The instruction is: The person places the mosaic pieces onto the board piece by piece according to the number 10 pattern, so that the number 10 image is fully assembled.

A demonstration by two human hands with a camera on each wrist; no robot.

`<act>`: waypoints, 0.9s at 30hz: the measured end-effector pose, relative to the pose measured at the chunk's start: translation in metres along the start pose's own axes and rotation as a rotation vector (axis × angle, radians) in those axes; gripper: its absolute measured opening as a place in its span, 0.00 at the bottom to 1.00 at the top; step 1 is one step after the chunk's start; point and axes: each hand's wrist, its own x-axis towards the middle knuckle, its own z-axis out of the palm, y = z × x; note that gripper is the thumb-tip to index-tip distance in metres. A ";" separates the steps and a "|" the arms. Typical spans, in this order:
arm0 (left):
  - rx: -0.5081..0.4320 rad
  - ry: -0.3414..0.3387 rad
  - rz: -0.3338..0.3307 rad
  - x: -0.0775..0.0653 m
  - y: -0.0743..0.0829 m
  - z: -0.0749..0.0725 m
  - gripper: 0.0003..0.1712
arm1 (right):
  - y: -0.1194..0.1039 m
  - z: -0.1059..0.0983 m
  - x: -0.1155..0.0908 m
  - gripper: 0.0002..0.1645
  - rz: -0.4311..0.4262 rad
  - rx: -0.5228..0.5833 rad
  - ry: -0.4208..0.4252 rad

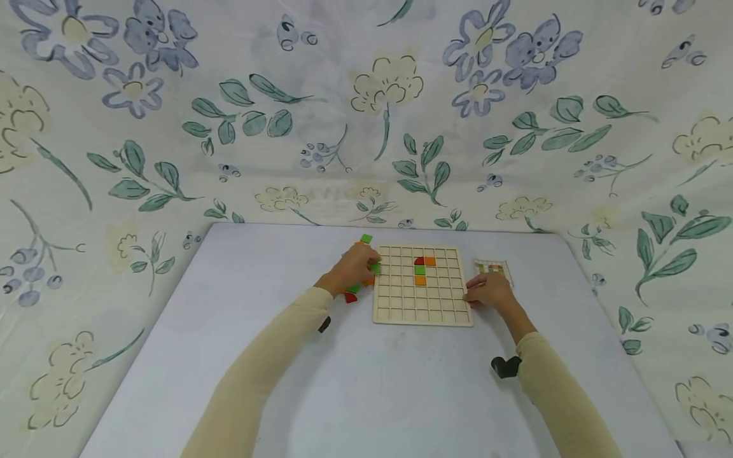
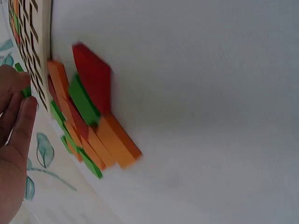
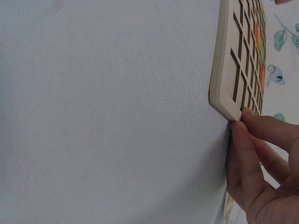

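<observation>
A wooden grid board (image 1: 401,305) lies on the table, with a red piece (image 1: 420,261), orange tiles (image 1: 429,261) and a green tile (image 1: 420,270) set in its upper middle cells. My left hand (image 1: 356,266) is at the board's left edge. Its thumb and fingers pinch a green tile (image 2: 24,84), raised beside the grid. Below that hand lies a pile of loose red, orange and green pieces (image 2: 84,105). At the opposite edge, my right hand (image 1: 491,291) pinches the board's rim near a corner, as the right wrist view shows.
A small printed pattern card (image 1: 499,267) lies right of the board, partly behind my right hand. The white table (image 1: 395,394) ends at the back against a floral cloth (image 1: 332,127). Dark wrist straps (image 1: 506,367) show beside the sleeves.
</observation>
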 end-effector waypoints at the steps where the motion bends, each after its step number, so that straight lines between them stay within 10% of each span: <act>1: -0.001 -0.005 0.020 0.002 0.006 0.005 0.18 | 0.000 0.000 0.000 0.19 -0.002 0.000 0.001; 12: -0.092 -0.048 0.158 0.011 0.056 0.049 0.18 | 0.006 0.002 0.002 0.20 -0.040 -0.066 0.021; 27: -0.007 -0.088 0.230 0.018 0.072 0.056 0.07 | 0.006 -0.002 0.004 0.21 -0.048 -0.078 0.005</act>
